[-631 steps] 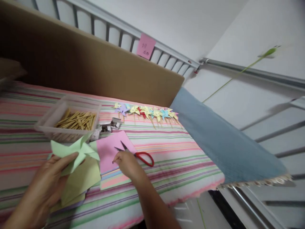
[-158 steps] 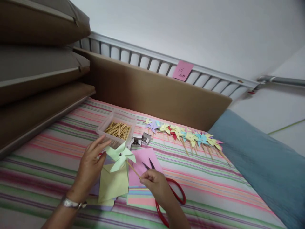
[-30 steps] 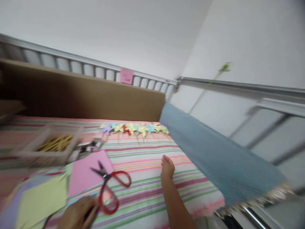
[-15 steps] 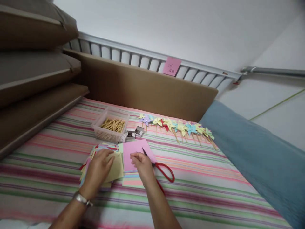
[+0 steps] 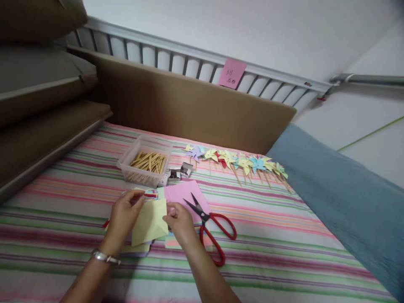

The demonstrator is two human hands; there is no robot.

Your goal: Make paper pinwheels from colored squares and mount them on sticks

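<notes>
Hands are both on a yellow paper square (image 5: 150, 221), lifted a bit off the paper stack (image 5: 139, 248) on the striped cloth (image 5: 268, 248). Left hand (image 5: 123, 212) pinches its upper left corner, right hand (image 5: 179, 219) pinches the right edge. Red scissors (image 5: 212, 229) lie just beside the right hand, partly on a pink sheet (image 5: 186, 194). Behind: a tub of sticks (image 5: 145, 165) and a row of pinwheels (image 5: 236, 162).

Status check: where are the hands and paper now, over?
Left hand and right hand pinch one yellow paper square above the paper stack. Red scissors lie open beside the right hand.
</notes>
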